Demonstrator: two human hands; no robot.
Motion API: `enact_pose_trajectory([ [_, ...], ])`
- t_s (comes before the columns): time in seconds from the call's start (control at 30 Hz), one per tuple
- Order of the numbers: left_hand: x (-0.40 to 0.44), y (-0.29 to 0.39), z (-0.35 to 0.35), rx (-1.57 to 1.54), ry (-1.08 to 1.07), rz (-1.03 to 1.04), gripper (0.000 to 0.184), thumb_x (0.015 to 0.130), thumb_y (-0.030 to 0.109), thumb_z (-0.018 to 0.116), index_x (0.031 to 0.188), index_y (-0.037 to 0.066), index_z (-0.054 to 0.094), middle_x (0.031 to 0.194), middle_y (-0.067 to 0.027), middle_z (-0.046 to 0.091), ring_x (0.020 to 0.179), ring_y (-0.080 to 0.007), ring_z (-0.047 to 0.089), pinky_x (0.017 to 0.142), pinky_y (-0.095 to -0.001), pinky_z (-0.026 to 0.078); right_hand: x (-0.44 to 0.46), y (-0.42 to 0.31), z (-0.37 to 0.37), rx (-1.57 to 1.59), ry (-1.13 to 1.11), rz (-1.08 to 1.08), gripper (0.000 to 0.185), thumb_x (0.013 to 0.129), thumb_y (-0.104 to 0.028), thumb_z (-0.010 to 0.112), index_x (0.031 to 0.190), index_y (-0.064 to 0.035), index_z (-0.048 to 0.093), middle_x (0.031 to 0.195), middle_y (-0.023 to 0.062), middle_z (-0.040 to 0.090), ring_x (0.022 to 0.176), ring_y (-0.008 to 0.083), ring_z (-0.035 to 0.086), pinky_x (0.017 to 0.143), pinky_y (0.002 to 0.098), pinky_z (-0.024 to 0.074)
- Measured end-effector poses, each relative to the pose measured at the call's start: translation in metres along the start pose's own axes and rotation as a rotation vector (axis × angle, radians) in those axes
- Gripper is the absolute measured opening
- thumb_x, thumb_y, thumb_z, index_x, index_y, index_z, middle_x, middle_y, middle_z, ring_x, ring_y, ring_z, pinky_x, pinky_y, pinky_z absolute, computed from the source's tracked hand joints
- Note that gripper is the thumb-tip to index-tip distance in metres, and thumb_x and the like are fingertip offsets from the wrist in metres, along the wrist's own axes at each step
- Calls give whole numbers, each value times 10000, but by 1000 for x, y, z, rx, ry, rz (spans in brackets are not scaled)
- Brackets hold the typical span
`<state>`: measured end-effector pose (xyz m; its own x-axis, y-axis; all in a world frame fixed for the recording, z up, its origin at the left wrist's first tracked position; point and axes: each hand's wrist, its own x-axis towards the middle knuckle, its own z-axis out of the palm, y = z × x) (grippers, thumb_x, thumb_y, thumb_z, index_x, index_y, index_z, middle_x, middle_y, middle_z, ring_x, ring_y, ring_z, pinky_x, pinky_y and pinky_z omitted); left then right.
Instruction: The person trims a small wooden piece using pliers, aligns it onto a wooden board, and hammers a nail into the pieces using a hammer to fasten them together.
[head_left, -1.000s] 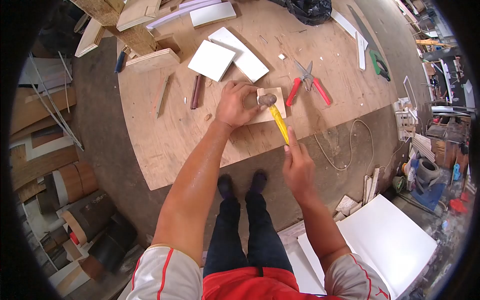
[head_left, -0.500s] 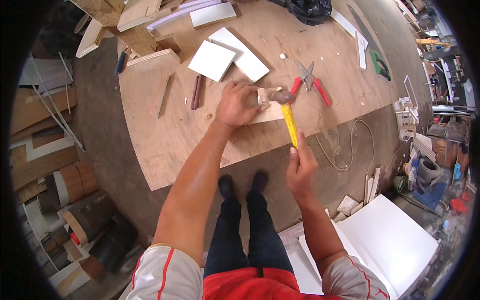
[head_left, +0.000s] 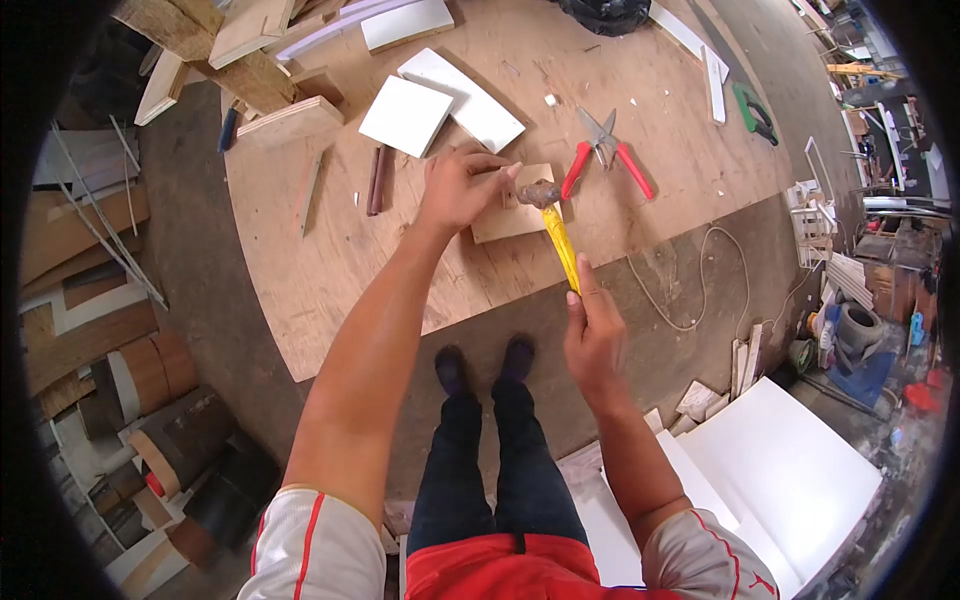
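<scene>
My right hand (head_left: 597, 335) is closed around the yellow handle of a hammer (head_left: 560, 245). The rusty hammer head is low over a pale wooden board (head_left: 510, 223) near the front edge of the table. At the head's left, my left hand (head_left: 463, 187) has its thumb and fingers pinched together above the board. What they hold is too small and hidden to make out. Just beyond the hammer lie red-handled snips (head_left: 607, 155) with their blades apart. Two short dark red strips (head_left: 377, 180) rest to the left of my left hand.
White boards (head_left: 462, 100) lie farther back on the plywood table (head_left: 330, 290). A wooden frame (head_left: 290, 122) stands at the back left. A green-handled saw (head_left: 755, 113) and a white strip (head_left: 713, 85) are at the right. A cord (head_left: 702, 290) runs across the floor.
The hammer and both hands have shifted slightly left in view. The small wood block seen at my left fingertips is no longer clear, and more of the pale board's face shows.
</scene>
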<state>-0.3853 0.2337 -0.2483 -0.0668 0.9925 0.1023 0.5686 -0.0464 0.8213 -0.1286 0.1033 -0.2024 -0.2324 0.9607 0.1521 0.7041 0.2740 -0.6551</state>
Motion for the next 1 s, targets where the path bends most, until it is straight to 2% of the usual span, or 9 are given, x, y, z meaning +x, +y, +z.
enact_pose_trajectory([
  [0.13,-1,-14,10,-142,-3,-82,332,872,404,820,958,87,870,911,-124,781,875,-288,679,876,-400,526,2,-6,2,-1,-18,9,569,1058,-81,615,1614,-122,504,911,181,627,769,387,646,689,464,534],
  [0.33,2,-21,14,-168,39,-63,331,841,387,859,997,96,875,888,-118,784,888,-266,683,902,-390,536,5,-11,6,-55,137,-156,523,1057,-77,614,1573,-42,537,916,188,640,755,375,655,680,464,544],
  [0.4,1,-16,11,-191,11,-109,333,842,388,861,996,93,874,899,-122,784,922,-271,683,903,-391,538,3,-6,9,-113,-13,-57,518,1051,-71,622,1560,-16,541,932,198,653,762,369,663,681,462,547],
  [0.5,-1,-13,10,-153,34,-50,271,877,274,823,1009,40,850,903,-160,764,854,-285,689,855,-393,538,8,-9,3,-61,28,-78,532,1041,-68,638,1560,-8,535,949,209,664,768,371,668,681,462,549],
  [0.63,1,-20,13,-153,34,-85,330,840,397,868,994,105,878,917,-110,790,955,-274,676,913,-394,537,9,-14,-3,-27,233,-216,550,1038,-76,646,1571,-20,523,945,212,661,764,381,663,681,465,549],
  [0.77,1,-22,18,-168,28,-100,324,839,396,869,990,110,881,917,-105,787,948,-270,662,923,-391,529,3,-2,13,-150,-110,10,535,1039,-54,634,1543,76,508,960,217,673,768,393,662,692,468,552],
  [0.9,1,-14,10,-176,17,-109,315,836,390,871,977,109,883,888,-102,776,928,-262,656,913,-387,522,9,-11,3,-44,191,-184,603,1013,-41,656,1597,-67,508,954,176,672,807,394,688,692,490,549],
  [0.93,1,-16,12,-186,35,-88,315,836,390,869,972,106,882,880,-100,772,917,-262,656,903,-389,522,9,-15,1,-37,267,-223,591,1009,-31,655,1585,-64,525,962,183,675,804,394,685,698,480,552],
  [1.0,1,-19,14,-206,68,-45,314,835,389,866,962,102,881,863,-97,764,894,-263,655,884,-394,522,5,-4,13,-102,96,-151,538,1024,-25,637,1549,20,532,979,215,683,805,395,683,700,464,559],
])
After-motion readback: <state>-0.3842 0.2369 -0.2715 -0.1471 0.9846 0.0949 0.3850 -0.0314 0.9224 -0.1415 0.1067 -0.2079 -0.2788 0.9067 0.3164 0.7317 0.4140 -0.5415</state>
